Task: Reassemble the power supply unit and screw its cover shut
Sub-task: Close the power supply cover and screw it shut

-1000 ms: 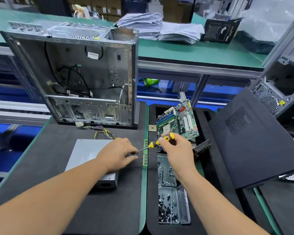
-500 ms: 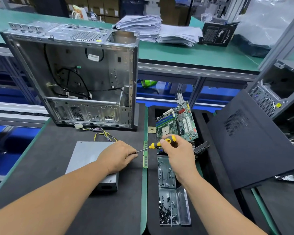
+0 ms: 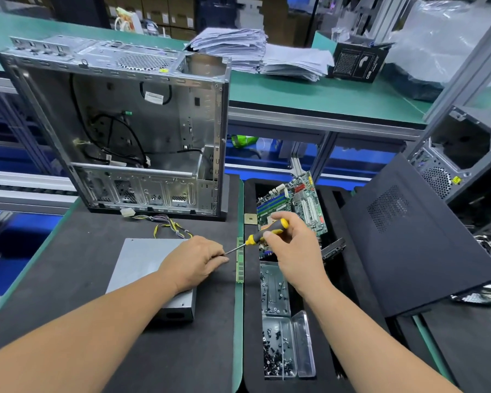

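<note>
Barely anything has shifted over the last second — both hands sit where they were, the screwdriver (image 3: pixel 262 232) maybe tipped a touch higher at the handle end.

Only the head view to go on. The power supply unit (image 3: pixel 146 263) lies flat on the dark mat of the desk (image 3: pixel 68 279), in front of the open PC case (image 3: pixel 142 131), its wire bundle (image 3: pixel 169 226) trailing off the far edge. The left hand (image 3: pixel 194 260) rests over the unit's right-hand edge, fingers curled in around the screwdriver's tip — looks like it's pinching the shaft or a screw there, but I can't tell which. The right hand (image 3: pixel 294 248) is wrapped round the yellow-and-black handle, the tool angled down to the left toward the unit's side.

Handling-wise, I'd guess that box is a stiff sheet-metal shell, fairly heavy for its size and smooth enough to slide on the mat — so pin it down from the top or grab it by the side walls, not by the wires. Thin cover edges can be sharp too. Screws are tiny and easy to drop; spares sit in the clear screw box (image 3: pixel 288 346) near the right forearm.
</note>
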